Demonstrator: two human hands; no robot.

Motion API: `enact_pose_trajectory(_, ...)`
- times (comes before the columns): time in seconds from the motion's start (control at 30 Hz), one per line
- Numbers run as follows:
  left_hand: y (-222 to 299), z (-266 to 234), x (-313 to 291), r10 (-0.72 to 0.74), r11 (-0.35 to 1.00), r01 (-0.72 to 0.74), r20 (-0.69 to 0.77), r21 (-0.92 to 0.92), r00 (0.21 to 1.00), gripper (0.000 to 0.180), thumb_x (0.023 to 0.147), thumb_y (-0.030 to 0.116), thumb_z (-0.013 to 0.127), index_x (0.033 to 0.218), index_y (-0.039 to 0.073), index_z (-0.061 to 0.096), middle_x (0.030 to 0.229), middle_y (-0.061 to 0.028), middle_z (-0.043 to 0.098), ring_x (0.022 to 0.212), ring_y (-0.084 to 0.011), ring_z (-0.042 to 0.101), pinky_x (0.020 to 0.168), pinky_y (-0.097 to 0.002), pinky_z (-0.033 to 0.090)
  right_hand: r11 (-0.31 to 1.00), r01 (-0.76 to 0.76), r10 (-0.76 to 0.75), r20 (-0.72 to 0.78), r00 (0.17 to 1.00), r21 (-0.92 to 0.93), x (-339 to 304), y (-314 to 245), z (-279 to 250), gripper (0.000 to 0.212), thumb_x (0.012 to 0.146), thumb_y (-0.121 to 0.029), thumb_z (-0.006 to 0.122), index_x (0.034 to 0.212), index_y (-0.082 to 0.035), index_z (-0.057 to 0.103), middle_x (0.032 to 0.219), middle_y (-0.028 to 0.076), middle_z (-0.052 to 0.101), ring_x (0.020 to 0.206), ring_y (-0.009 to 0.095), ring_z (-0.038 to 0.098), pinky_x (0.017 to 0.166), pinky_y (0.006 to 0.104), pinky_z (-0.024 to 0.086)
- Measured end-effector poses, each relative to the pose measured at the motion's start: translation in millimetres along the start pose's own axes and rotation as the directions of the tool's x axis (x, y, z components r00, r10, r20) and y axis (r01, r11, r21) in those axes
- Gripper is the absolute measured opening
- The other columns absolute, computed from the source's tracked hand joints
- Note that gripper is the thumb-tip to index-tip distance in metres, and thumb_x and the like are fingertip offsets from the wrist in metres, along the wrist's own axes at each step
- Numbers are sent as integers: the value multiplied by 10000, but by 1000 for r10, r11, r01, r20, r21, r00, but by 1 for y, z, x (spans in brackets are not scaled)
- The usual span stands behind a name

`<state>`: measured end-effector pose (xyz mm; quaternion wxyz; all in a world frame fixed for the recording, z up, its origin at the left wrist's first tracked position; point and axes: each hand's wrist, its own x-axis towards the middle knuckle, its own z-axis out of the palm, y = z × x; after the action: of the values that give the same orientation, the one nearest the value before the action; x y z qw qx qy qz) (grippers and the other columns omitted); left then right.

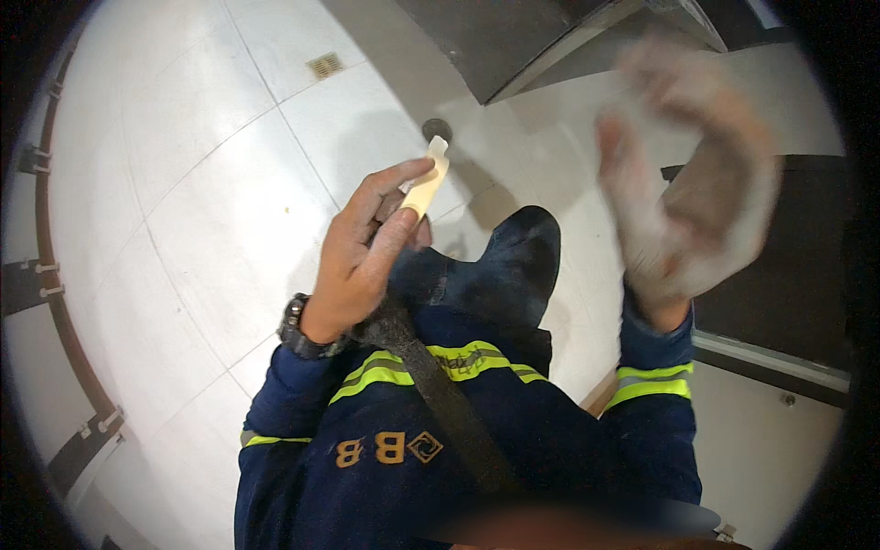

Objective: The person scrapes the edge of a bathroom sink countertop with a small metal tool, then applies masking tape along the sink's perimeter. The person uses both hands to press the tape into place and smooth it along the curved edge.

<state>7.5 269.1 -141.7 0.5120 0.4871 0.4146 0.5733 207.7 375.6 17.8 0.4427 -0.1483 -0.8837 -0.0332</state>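
Observation:
My left hand (353, 261) is closed on a small pale-yellow flat piece (425, 190) with a whitish notched upper end. Thumb and index finger pinch it, and the other fingers curl behind; its exact kind cannot be made out. A dark wristwatch (307, 330) sits on that wrist. My right hand (655, 243) is raised at the right and smeared by motion. Its thumb stands apart from the curved fingers, and I see nothing between them. Whitish dust marks this hand.
Pale tiles cover the floor (238, 220), with a small square drain grate (324, 65) and a dark round piece (437, 129). A dark angular structure (513, 46) stands ahead. At the right is a dark panel (779, 266); a brown rail (50, 220) with white fittings curves along the left.

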Motion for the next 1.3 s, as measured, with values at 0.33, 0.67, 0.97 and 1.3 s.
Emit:
enact_pose_trajectory(0.33,15,38,-2,197,973,-210,125,97,972,673,979,45,635,1570,-44,326,1075,-152,709,952,-223,681,909,-340,510,-40,-665,784,436,442,745,-102,-56,61,393,1026,-340,646,1205,6,593,1012,66,644,924,142,614,822,256,488)
enact_pose_trajectory(0.67,54,30,20,437,721,-428,122,545,891,791,823,358,824,1462,-9,534,1202,-178,681,1033,-294,660,904,-389,517,531,-713,586,411,699,457,-83,-44,-3,228,950,-168,697,1054,23,627,875,179,664,748,205,641,697,367,499)
enact_pose_trajectory(0.97,67,52,30,88,979,-115,159,170,983,340,955,117,701,1256,-35,660,1247,-184,695,1189,-271,657,1049,-394,503,595,-597,510,322,798,538,-106,-39,-20,343,970,-326,714,1004,9,647,793,137,625,651,224,603,597,365,461)
enact_pose_trajectory(1.3,81,67,46,489,695,-471,124,542,863,36,947,25,682,954,-5,664,1054,-164,740,987,-235,695,882,-337,516,559,-733,697,260,669,387,-122,-35,-17,342,950,-207,690,1189,30,634,920,210,721,755,269,725,692,361,559)
